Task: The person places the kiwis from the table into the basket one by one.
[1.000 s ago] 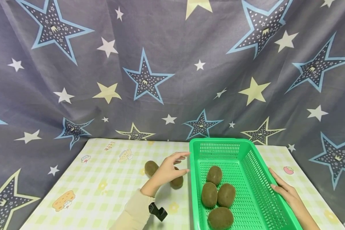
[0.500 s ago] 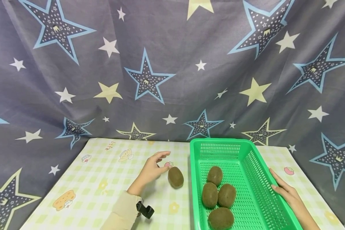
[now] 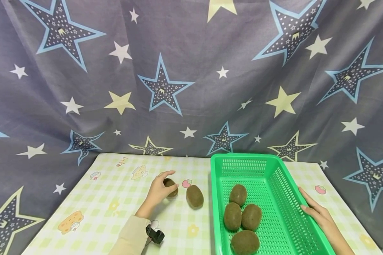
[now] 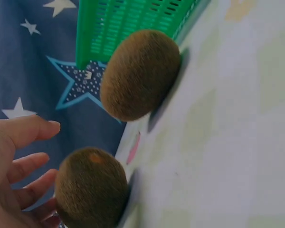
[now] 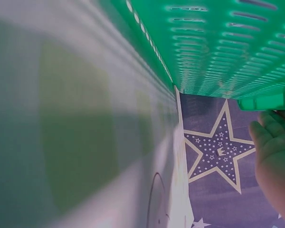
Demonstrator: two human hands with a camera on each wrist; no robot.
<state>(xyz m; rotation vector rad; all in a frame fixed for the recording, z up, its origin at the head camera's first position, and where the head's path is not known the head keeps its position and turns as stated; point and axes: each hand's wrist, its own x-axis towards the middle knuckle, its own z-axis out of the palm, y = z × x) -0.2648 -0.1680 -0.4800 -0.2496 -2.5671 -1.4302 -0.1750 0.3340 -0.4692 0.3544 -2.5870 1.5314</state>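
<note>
My left hand [image 3: 157, 191] is at a brown fuzzy kiwi [image 3: 171, 188] on the table, thumb in front of it in the head view. In the left wrist view that kiwi [image 4: 91, 187] lies beside the fingers, and the thumb [image 4: 35, 130] stands apart from it. A second kiwi [image 3: 195, 197] lies just to the right. My right hand [image 3: 319, 214] holds the right rim of a green plastic basket [image 3: 214, 212], thumb over the edge and fingers below it. Several kiwis [image 3: 251, 216] lie in the basket's left half.
A checked, patterned cloth [image 3: 92, 209] covers the table. Behind it hangs a dark curtain [image 3: 191, 71] printed with stars. The basket's left wall stands between the loose kiwis and those inside.
My left hand has moved left, away from the basket and past the nearer kiwi, to the farther one. My right hand, the basket and its kiwis have stayed put.
</note>
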